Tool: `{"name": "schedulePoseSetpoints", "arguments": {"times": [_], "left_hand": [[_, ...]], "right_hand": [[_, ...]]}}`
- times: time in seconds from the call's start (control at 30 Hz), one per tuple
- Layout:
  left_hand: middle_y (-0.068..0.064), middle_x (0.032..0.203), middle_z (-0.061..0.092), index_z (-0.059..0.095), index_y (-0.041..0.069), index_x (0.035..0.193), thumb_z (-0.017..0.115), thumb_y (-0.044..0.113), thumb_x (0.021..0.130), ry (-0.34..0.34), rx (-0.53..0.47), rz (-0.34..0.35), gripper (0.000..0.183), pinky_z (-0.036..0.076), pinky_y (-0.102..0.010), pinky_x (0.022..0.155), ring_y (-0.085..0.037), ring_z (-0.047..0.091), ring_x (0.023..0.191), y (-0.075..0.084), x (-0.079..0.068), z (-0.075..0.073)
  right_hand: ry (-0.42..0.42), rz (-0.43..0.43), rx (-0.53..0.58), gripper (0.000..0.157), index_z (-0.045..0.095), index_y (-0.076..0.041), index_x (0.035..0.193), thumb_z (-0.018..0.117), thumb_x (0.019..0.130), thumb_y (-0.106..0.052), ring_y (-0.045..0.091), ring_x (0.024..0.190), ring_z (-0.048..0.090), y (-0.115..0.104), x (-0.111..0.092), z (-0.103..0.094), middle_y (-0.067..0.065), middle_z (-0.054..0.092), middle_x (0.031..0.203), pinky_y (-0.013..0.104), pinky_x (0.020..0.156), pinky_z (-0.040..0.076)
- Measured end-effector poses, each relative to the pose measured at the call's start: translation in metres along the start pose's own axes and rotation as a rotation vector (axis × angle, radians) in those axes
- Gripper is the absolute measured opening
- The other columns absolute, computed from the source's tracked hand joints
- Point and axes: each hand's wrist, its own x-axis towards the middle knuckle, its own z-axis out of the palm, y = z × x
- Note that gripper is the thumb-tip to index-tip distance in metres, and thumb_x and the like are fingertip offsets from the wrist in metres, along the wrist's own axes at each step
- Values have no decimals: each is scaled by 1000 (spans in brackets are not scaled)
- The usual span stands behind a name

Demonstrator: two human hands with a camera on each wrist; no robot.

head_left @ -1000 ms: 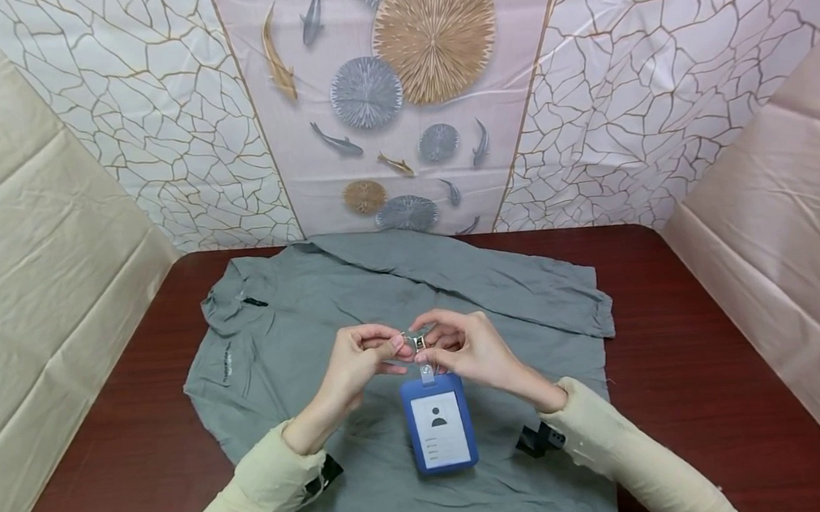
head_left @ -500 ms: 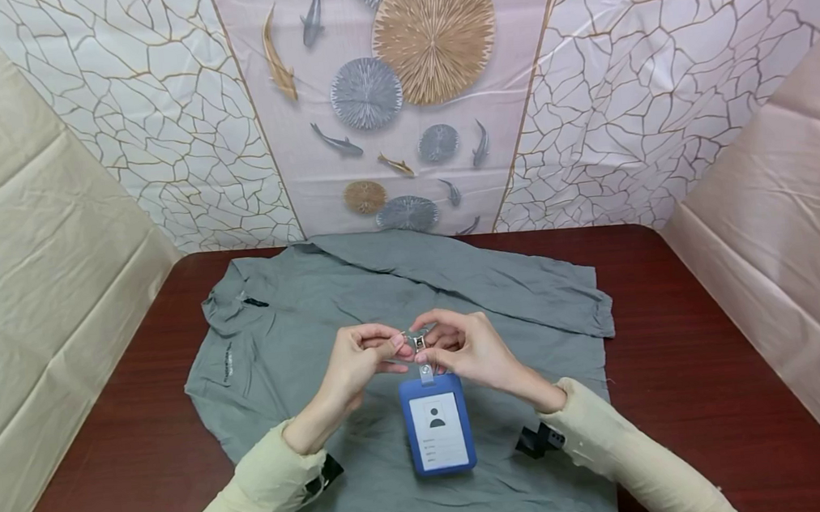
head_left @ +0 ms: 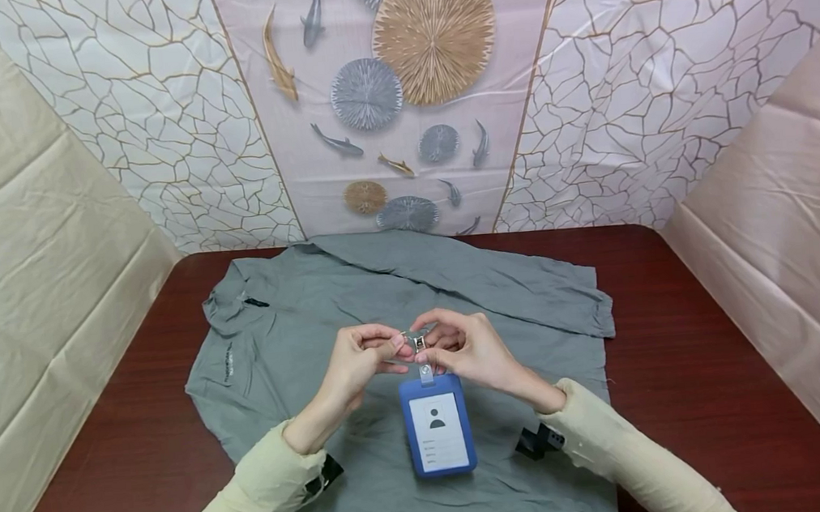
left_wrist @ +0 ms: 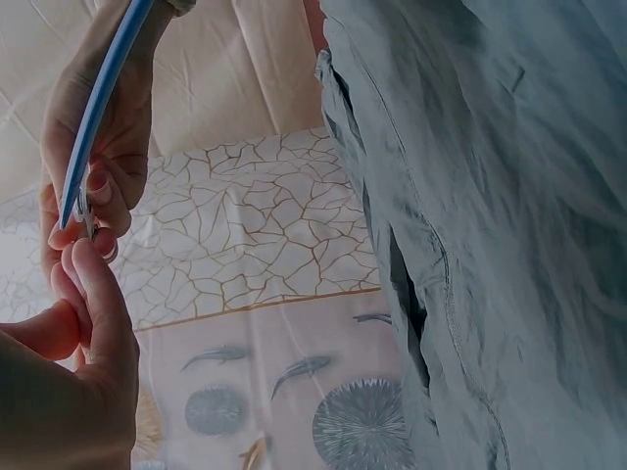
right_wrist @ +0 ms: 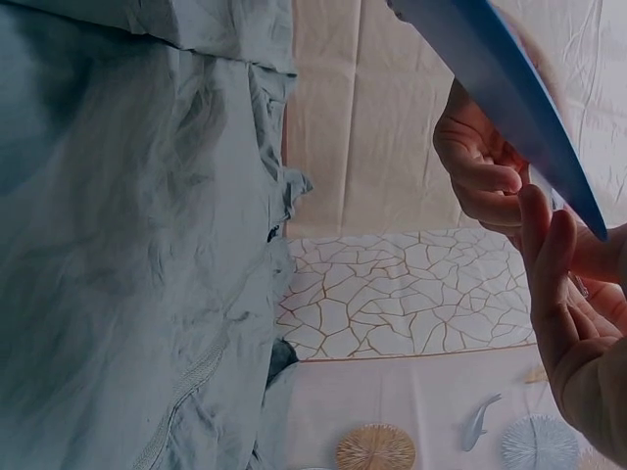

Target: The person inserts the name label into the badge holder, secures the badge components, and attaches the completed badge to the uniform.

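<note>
A blue badge holder (head_left: 441, 465) with a white card bearing a person icon hangs below both hands, above the grey garment. Its clear strap (head_left: 426, 375) leads up to a small metal clip (head_left: 419, 343) at the fingertips. My right hand (head_left: 473, 350) pinches the clip between thumb and fingers. With thumb and forefinger, my left hand (head_left: 362, 362) pinches a small metal piece at the clip's left side; its exact shape is too small to tell. Both wrist views show the badge holder (left_wrist: 103, 108) edge-on, partly covering the hand behind it.
A grey long-sleeved garment (head_left: 298, 314) lies spread over the dark red table (head_left: 683, 362). Black wrist cameras, such as the right one (head_left: 539, 440), sit near the sleeves. A patterned cloth (head_left: 186, 121) hangs behind, with beige cloths at both sides.
The badge holder has swung very slightly left and down. Both hands keep their hold and place.
</note>
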Motion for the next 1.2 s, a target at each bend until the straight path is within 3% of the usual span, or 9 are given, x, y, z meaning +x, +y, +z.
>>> {"name": "schedulePoseSetpoints", "arguments": {"times": [0.27,0.73,1.2], "left_hand": [[-1,66,67,59,-15,96,56,-2,85,25,-7,-10,18,56,-35,63,-12,66,63,-5,-1,-3],[1,74,68,58,-10,101,56,7,87,48,-26,-62,22,55,-37,68,-13,67,71,-20,-4,-20],[4,74,68,62,2,96,56,13,88,130,-30,-87,15,55,-36,68,-12,67,70,-17,-5,-33]], "right_hand": [[-16,46,-21,34,57,-6,112,68,79,-11,7,53,60,11,3,0,12,69,77,27,48,51],[-151,79,-105,38,53,-10,119,64,83,-15,8,58,58,15,19,4,6,68,80,23,53,49],[-137,77,-129,41,48,-8,122,63,84,-11,10,60,60,19,32,17,8,69,77,21,57,50]]}}
